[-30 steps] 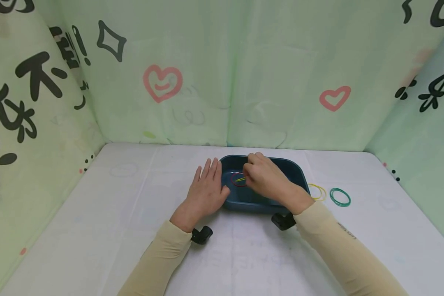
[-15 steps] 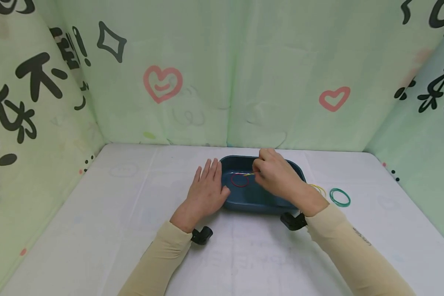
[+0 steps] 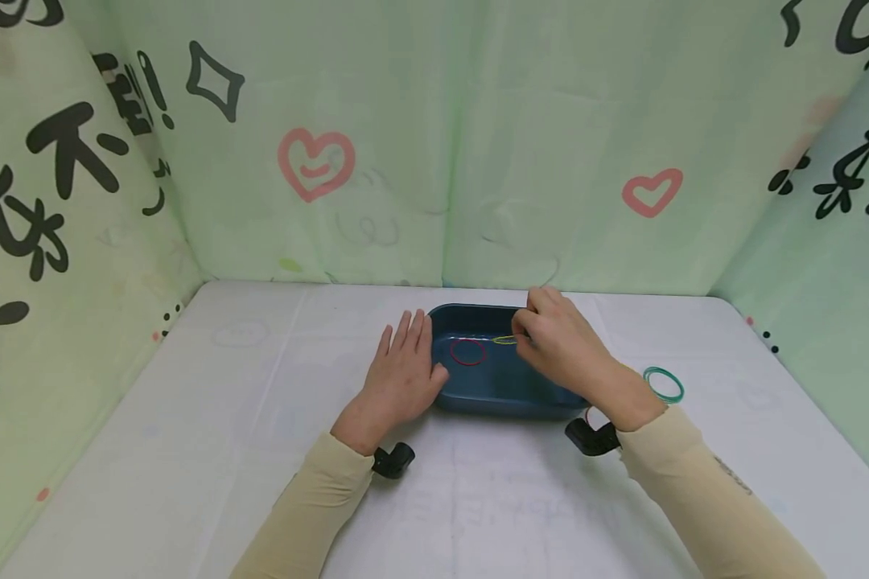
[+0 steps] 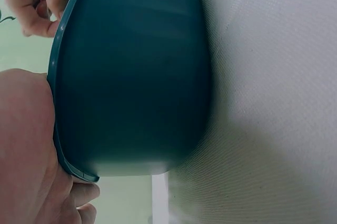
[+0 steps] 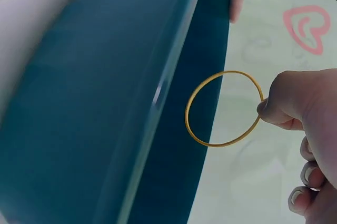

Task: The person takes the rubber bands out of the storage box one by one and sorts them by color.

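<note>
My right hand (image 3: 561,342) is over the right part of a dark blue plastic basin (image 3: 507,386). Thumb and index finger pinch a thin yellow rubber band (image 5: 187,113), which hangs as a round loop over the basin in the right wrist view. Inside the basin, towards the left, lies a red rubber band (image 3: 468,351). My left hand (image 3: 405,378) rests against the basin's left rim with its fingers straight; in the left wrist view it lies along that rim (image 4: 54,76).
On the white table (image 3: 261,450), right of the basin, lie green rubber bands (image 3: 664,385). Part of a red loop (image 3: 589,416) shows beneath my right wrist. Green printed curtains (image 3: 376,241) enclose the table's back and sides.
My right hand has moved right, lifting the yellow rubber band away from the red one. The forearm now hides the yellow bands on the table. My left hand has kept its place.
</note>
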